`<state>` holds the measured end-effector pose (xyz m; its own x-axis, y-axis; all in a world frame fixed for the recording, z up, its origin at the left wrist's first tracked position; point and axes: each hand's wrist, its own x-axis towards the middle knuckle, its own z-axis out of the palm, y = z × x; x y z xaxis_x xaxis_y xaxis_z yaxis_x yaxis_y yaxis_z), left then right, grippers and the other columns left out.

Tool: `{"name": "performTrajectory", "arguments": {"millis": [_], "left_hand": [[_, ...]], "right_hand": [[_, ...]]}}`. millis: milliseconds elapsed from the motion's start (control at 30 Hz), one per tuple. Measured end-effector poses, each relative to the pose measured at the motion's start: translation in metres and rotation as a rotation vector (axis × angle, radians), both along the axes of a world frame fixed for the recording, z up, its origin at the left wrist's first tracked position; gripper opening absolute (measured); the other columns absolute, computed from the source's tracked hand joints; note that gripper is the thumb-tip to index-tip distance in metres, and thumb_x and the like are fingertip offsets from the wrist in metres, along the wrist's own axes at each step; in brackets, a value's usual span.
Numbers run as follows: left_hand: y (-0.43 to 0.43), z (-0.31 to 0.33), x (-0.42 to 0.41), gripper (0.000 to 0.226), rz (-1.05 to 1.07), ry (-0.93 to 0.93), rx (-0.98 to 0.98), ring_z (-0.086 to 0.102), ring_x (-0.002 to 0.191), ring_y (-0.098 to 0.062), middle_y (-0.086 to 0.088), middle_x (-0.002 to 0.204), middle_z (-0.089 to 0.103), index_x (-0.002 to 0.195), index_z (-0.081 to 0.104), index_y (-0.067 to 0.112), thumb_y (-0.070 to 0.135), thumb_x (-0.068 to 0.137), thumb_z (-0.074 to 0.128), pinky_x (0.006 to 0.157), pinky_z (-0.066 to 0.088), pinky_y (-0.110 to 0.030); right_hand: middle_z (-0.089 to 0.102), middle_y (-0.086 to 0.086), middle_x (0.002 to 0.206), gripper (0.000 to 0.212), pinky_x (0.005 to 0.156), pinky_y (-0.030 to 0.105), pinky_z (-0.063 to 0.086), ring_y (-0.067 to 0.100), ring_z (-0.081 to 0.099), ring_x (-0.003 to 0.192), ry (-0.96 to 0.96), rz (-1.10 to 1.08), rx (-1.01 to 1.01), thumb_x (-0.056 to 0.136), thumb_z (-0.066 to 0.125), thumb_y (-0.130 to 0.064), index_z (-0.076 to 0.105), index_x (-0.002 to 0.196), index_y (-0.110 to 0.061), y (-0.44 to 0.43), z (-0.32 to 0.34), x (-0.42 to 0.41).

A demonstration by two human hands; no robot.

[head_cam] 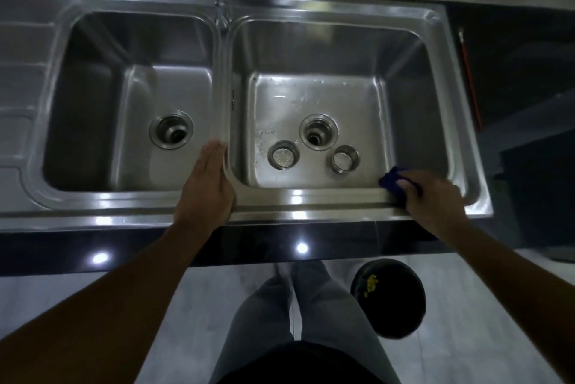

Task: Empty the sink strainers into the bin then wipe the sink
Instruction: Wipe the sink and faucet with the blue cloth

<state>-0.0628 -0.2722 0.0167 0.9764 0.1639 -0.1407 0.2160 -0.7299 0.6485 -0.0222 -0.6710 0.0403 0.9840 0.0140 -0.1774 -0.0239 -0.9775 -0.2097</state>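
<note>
The steel sink (311,200) has two basins with a narrow ridge between them. The left hand (207,184) lies flat, fingers straight and together, where that ridge meets the front rim, its fingertips at the ridge's edge. The right hand (432,197) curls round a blue cloth (392,179) and presses it on the front rim at the right basin's near right corner, the cloth lapping over the inner edge.

On the right basin's floor a strainer (283,159) sits mouth up (its holes show), just left of and nearer than the drain (318,136). A second strainer (343,158) sits just right of the drain. Both stand apart from each other, and from the basin walls. The widest stretch of that floor runs behind the drain to the back wall, spotted with water. The left basin shows its own drain (170,129), near the ridge side.

The tap (221,0) hangs over the back end of the ridge. The surface's dark front edge (155,246) runs below the sink. On the floor, right of the person's legs, stands a round black bin (389,302) with yellow scraps (371,283) inside.
</note>
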Motion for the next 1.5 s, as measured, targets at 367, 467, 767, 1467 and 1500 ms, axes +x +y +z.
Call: {"name": "performTrajectory", "arguments": {"millis": [367, 467, 767, 1467, 1500], "left_hand": [[0.005, 0.001, 0.081, 0.05, -0.055, -0.115, 0.211, 0.046, 0.132, -0.035, -0.019, 0.14, 0.05, 0.139, 0.045, 0.004, 0.01, 0.09, 0.042, 0.112, 0.038, -0.053], [0.007, -0.007, 0.108, 0.061, -0.106, -0.092, 0.264, 0.022, 0.152, -0.033, -0.02, 0.16, 0.029, 0.153, 0.029, 0.002, 0.008, 0.094, 0.042, 0.124, 0.021, -0.049], [0.011, -0.02, 0.164, 0.064, -0.142, -0.11, 0.278, 0.005, 0.156, -0.031, -0.019, 0.167, 0.012, 0.158, 0.015, 0.005, 0.009, 0.098, 0.037, 0.127, 0.011, -0.048], [0.006, -0.033, 0.17, 0.067, -0.09, -0.128, 0.297, 0.004, 0.157, -0.026, -0.015, 0.168, 0.01, 0.158, 0.016, 0.003, 0.03, 0.097, 0.016, 0.125, 0.02, -0.048], [0.006, -0.033, 0.169, 0.066, -0.093, -0.129, 0.302, 0.005, 0.157, -0.027, -0.016, 0.167, 0.011, 0.158, 0.017, 0.002, 0.029, 0.097, 0.018, 0.125, 0.02, -0.049]], "right_hand": [[0.073, -0.01, 0.111, 0.025, 0.079, 0.036, 0.055, 0.022, 0.071, 0.095, 0.087, 0.496, 0.265, 0.096, 0.054, -0.041, 0.065, 0.119, -0.04, 0.173, -0.009, 0.019], [0.071, -0.014, 0.112, 0.027, 0.076, 0.035, 0.055, 0.018, 0.07, 0.094, 0.061, 0.522, 0.338, 0.093, 0.057, -0.041, 0.061, 0.119, -0.043, 0.215, -0.018, 0.008], [0.071, -0.017, 0.117, 0.03, 0.09, 0.034, 0.053, 0.011, 0.067, 0.104, 0.273, 0.492, 0.502, 0.095, 0.056, -0.043, 0.064, 0.124, -0.041, 0.18, -0.021, 0.042], [0.008, 0.007, 0.168, 0.065, 0.127, 0.042, 0.011, 0.029, 0.003, 0.155, -0.04, 0.631, 0.106, 0.106, 0.032, -0.036, 0.007, 0.16, -0.01, 0.275, -0.205, 0.247], [0.012, 0.007, 0.167, 0.063, 0.126, 0.042, 0.012, 0.029, 0.007, 0.155, -0.046, 0.636, 0.093, 0.106, 0.032, -0.033, 0.009, 0.16, -0.009, 0.27, -0.205, 0.249]]}}
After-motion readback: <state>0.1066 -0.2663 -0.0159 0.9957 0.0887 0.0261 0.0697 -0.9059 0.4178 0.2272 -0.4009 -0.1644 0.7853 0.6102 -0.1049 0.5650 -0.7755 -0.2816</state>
